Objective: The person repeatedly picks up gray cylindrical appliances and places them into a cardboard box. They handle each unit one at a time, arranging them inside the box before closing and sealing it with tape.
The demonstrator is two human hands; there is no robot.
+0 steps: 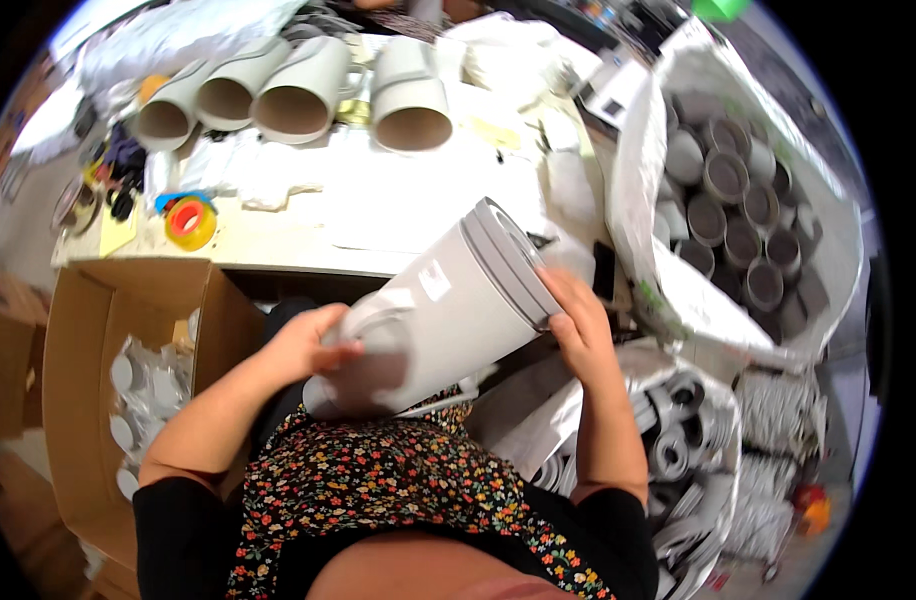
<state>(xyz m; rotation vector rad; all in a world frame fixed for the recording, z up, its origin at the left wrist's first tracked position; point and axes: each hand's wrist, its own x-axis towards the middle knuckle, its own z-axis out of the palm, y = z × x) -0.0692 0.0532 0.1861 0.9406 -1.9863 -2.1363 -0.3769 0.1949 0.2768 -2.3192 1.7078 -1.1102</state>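
A grey cylinder (453,305) slanted at the table's (288,232) near edge, above the lap. The right hand (581,322) curled its fingers around the ringed end; the left hand (313,342) held the lower, blurred side. Four open tubes (411,85) lay toward the table's far edge, a white sack (633,205) beside its right edge.

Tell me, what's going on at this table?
A person is holding a big grey canister at a tilt, the left hand on its side and the right hand at its upper end. Four open grey tubes lie on the table beyond. A cardboard box stands on the left, and a white sack of grey cup-like pieces on the right.
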